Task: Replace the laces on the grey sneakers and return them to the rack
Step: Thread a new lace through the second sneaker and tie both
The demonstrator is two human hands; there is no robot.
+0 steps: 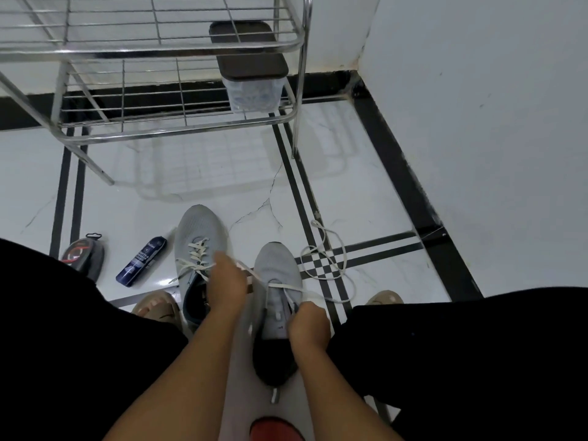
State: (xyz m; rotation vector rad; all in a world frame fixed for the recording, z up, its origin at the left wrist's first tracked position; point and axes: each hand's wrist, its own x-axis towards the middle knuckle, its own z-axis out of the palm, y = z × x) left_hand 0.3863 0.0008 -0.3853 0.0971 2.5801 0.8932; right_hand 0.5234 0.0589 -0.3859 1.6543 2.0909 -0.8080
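Note:
Two grey sneakers stand side by side on the white floor between my knees. The left sneaker (196,232) carries a white lace crossed through its eyelets. The right sneaker (276,265) has a white lace (288,286) across its upper eyelets, running out to both sides. My left hand (226,283) is between the two shoes, pinching one end of that lace. My right hand (309,324) grips the lace at the right sneaker's tongue. A loose white lace (327,249) lies coiled on the floor to the right.
A metal wire shoe rack (178,124) stands ahead, holding a clear box with a dark lid (251,63). A dark blue bottle (141,261) and a grey pouch (84,254) lie on the floor at left. A white wall rises at right.

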